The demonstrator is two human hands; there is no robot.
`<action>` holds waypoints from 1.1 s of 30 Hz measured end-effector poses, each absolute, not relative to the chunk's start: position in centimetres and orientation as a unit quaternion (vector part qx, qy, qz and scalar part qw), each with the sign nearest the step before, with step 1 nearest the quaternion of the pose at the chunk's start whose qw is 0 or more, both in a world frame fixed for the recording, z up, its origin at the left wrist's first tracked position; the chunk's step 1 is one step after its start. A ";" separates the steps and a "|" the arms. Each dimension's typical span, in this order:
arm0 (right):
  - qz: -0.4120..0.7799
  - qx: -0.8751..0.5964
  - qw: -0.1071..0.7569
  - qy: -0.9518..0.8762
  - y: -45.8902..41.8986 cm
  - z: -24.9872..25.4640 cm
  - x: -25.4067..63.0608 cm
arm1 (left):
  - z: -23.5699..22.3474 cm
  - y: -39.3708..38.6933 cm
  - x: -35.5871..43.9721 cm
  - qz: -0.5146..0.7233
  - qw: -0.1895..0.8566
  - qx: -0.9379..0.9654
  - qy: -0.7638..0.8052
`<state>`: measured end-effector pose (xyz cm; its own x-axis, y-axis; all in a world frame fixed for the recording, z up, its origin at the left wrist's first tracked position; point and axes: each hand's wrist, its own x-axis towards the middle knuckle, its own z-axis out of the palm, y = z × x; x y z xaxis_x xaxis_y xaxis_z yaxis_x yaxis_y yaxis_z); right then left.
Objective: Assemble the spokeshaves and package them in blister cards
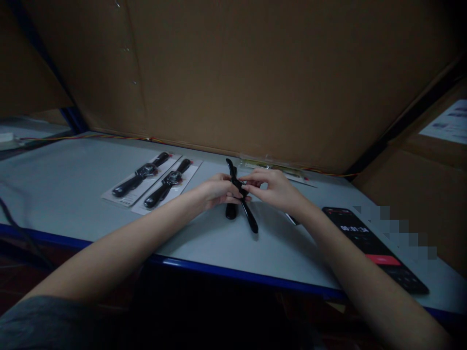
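My left hand (222, 190) is closed round the middle of a black two-handled tool (250, 218), shaped like a spokeshave, held tilted above the table. Thumb and fingers of my right hand (268, 185) pinch together at the tool's middle; whatever small part sits between them is too dark to make out. Behind and below the held tool, a second black handle (231, 211) shows, partly covered by my left hand. To the left lie two similar black tools on cards under clear plastic, one blister pack (140, 176) beside another blister pack (170, 184).
A phone (368, 243) with a timer lies at the right, partly behind my right forearm. A flat clear package (272, 164) rests at the back, near a cardboard wall (237, 73). Thin wires (120, 138) run along the rear of the blue-edged table (197, 243).
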<state>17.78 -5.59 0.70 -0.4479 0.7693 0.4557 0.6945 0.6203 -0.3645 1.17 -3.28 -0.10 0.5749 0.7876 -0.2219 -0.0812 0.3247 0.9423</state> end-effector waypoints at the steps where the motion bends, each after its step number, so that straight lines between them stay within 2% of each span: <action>1: 0.071 -0.429 0.301 -0.849 -5.5 0.7 17.9 | 0.0 -3.3 1.2 0.294 0.731 0.500 0.359; 9: 0.056 -0.450 0.318 -0.832 -5.4 0.4 17.7 | 0.2 -3.9 1.4 0.289 0.729 0.496 0.373; 13: 0.087 -0.469 0.347 -0.808 -5.5 0.0 17.1 | 0.3 -4.1 1.4 0.291 0.736 0.491 0.363; 22: 0.121 -0.473 0.342 -0.803 -5.8 0.9 17.3 | -0.6 -3.4 1.2 0.290 0.730 0.507 0.356; 26: 0.110 -0.479 0.321 -0.809 -5.8 1.5 17.9 | -0.6 -3.2 1.2 0.309 0.729 0.499 0.352; 33: 0.022 -0.484 0.291 -0.825 -5.8 0.7 17.5 | -0.4 -3.4 1.3 0.314 0.723 0.500 0.358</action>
<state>17.49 -5.81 0.72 -0.3616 0.8114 0.4592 0.7862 0.5301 -0.3176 1.27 -3.38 -0.39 0.5465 0.8122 -0.2041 -0.0961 0.3029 0.9482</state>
